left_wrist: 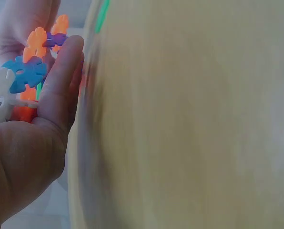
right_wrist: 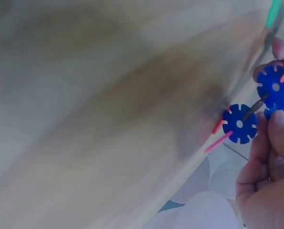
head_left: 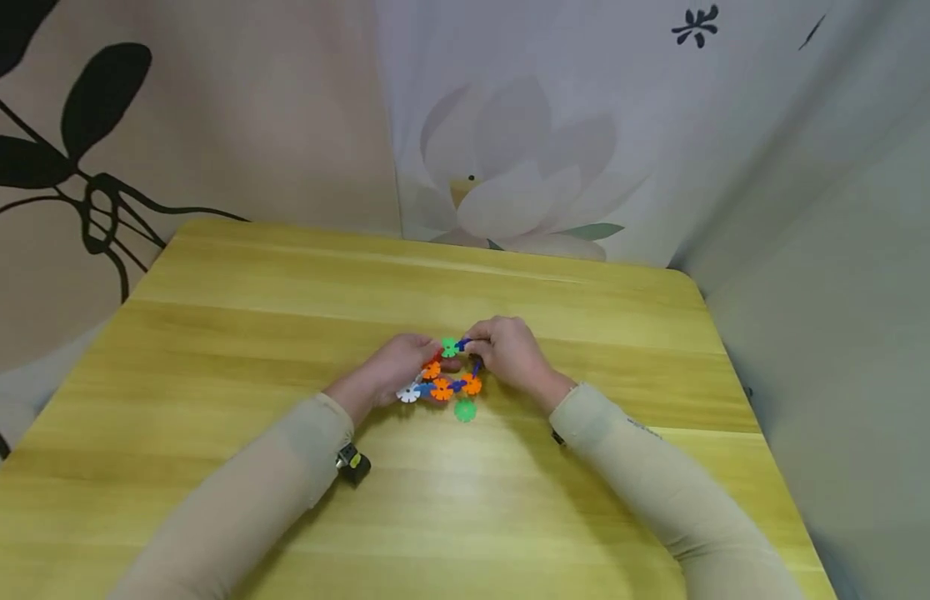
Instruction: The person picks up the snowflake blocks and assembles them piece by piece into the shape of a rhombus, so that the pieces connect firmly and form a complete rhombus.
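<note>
Slotted plastic snowflake discs are joined into a loop-like chain held between both hands. My left hand [head_left: 399, 363] holds its left side, thumb near a red piece and fingers beneath the chain. Along it are a green disc [head_left: 450, 347], an orange disc [head_left: 442, 388] and a white disc [head_left: 408, 392]. A blue disc [left_wrist: 25, 74] shows beside the left fingers in the left wrist view. With thumb and fingertips, my right hand [head_left: 510, 354] pinches a blue disc [right_wrist: 281, 116] at the chain's right side. Another blue disc [right_wrist: 239, 124] sticks out past the right fingertips.
A loose green disc [head_left: 465, 410] lies on the wooden table [head_left: 465, 517] just below the chain. The table's far edge meets a patterned curtain [head_left: 285, 125]. A small black device [head_left: 352, 463] is strapped at the left wrist.
</note>
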Demonstrator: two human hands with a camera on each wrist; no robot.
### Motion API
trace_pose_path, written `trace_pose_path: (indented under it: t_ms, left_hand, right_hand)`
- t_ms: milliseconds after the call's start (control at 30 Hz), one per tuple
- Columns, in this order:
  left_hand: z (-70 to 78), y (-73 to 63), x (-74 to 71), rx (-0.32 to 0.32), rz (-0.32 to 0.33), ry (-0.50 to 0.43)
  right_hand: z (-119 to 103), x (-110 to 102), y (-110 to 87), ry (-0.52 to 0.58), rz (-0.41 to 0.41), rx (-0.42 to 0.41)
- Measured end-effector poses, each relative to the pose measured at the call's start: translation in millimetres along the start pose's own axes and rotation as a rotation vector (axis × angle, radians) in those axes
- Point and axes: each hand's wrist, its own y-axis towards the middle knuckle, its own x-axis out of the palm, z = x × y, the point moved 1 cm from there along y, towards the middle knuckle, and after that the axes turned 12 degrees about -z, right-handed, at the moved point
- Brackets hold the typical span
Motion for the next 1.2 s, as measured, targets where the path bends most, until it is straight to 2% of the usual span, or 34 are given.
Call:
trace_pose_path:
  t_ms: [167, 333, 400, 533, 700, 800, 900, 967, 1000, 1067, 1133, 1200]
  left_hand:
    - [-15.0, 1.1, 4.3, 0.014, -0.022, 0.015]
    - [-23.4, 2.2, 8.1, 0.027, -0.049, -0.081]
    - [-24.1, 2.6, 8.5, 0.039, -0.052, -0.095]
    - [-20.5, 2.9, 8.6, 0.060, -0.040, -0.040]
    - [-11.9, 3.9, 9.3, 0.048, 0.002, 0.001]
    - [-5.3, 5.8, 9.0, 0.040, 0.028, -0.042]
    - [0.9, 8.9, 8.6, 0.064, -0.040, -0.170]
    - [3.6, 10.5, 8.3, 0.059, -0.116, -0.241]
    - [3.9, 11.2, 8.0, 0.055, -0.152, -0.246]
    - [4.1, 11.7, 6.9, 0.034, -0.195, -0.187]
    - [3.5, 11.0, 5.0, 0.017, -0.203, -0.103]
    - [2.9, 9.5, 2.6, 0.006, -0.198, -0.029]
  right_hand:
    - [9, 17, -8.1, 0.154, -0.005, 0.052]
    - [12, 24, -12.6, 0.206, 0.020, 0.025]
    - [12, 23, -13.2, 0.201, 0.031, 0.007]
    - [10, 20, -13.7, 0.184, 0.053, -0.038]
    - [6, 13, -10.8, 0.040, 0.062, -0.089]
    - [4, 7, -6.7, -0.002, 0.072, -0.062]
    - [4, 0, -3.0, 0.011, 0.079, -0.017]
    - [3, -5, -1.6, 0.028, 0.047, -0.005]
    - [3, -6, -0.9, 0.032, 0.015, -0.006]
    - [5, -9, 0.0, 0.045, -0.065, -0.008]
    - [7, -14, 0.7, 0.070, -0.134, 0.008]
    - [9, -19, 2.9, 0.068, -0.161, 0.037]
